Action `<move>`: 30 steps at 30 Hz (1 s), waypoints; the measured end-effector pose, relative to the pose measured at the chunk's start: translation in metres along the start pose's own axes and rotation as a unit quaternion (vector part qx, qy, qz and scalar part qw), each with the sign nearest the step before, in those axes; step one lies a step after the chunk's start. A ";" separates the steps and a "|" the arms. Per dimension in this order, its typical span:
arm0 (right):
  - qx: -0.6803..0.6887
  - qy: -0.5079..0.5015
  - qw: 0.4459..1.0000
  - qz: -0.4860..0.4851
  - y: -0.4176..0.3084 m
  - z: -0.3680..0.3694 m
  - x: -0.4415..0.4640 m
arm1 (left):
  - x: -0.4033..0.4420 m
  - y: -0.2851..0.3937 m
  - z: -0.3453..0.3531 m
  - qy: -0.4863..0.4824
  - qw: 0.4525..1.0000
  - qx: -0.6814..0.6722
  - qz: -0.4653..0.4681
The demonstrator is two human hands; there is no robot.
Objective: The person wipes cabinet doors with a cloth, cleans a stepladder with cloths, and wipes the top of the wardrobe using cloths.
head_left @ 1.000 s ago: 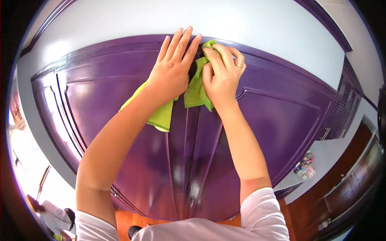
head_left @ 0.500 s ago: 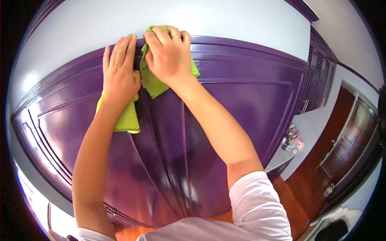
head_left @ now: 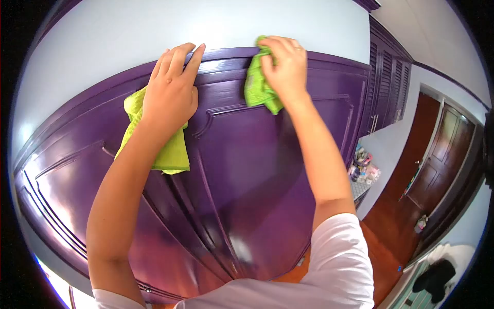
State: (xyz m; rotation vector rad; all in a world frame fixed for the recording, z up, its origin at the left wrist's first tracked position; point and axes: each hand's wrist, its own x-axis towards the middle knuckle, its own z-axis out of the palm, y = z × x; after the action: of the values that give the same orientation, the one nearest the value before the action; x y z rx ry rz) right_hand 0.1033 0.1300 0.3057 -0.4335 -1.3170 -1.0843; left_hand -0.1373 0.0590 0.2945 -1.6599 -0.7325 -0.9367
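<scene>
A large glossy purple panelled wooden piece (head_left: 267,154) fills the middle of the head view, its moulded top edge against a pale wall. On the left part of that edge is my left hand (head_left: 170,85), fingers reaching over the top. A yellow-green cloth (head_left: 172,152) hangs from beneath its palm, held against the panel; part of it is hidden by the hand and forearm. Farther right, my right hand (head_left: 288,64) is closed around a second green cloth (head_left: 259,85), bunched at the top edge and hanging down the front.
Purple louvred cabinets (head_left: 388,77) are mounted on the wall at right. Below them, small bottles and packets (head_left: 364,167) crowd a counter. A brown wooden door (head_left: 445,149) stands farther right, and a black item (head_left: 435,280) lies at the lower right.
My right hand has slid right along the top edge with its cloth, away from my left hand. My left hand has shifted slightly right, its cloth still under it. The view has turned a little right.
</scene>
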 end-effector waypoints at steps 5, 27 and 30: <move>-0.086 -0.030 0.994 0.062 0.111 -0.058 -0.023 | 0.010 0.012 0.019 0.037 0.999 -0.010 -0.028; -0.454 -0.282 0.767 0.355 0.286 -0.102 -0.023 | 0.009 0.017 0.033 0.099 0.993 0.022 -0.066; -0.341 0.009 0.876 0.341 0.251 -0.107 -0.049 | 0.012 0.021 0.029 0.083 0.995 0.004 -0.064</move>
State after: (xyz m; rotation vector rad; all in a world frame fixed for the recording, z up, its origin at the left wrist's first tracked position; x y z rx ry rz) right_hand 0.3751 0.1844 0.3097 -1.3030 -0.6177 -0.8974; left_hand -0.1075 0.0812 0.2903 -1.5210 -0.7349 -1.1449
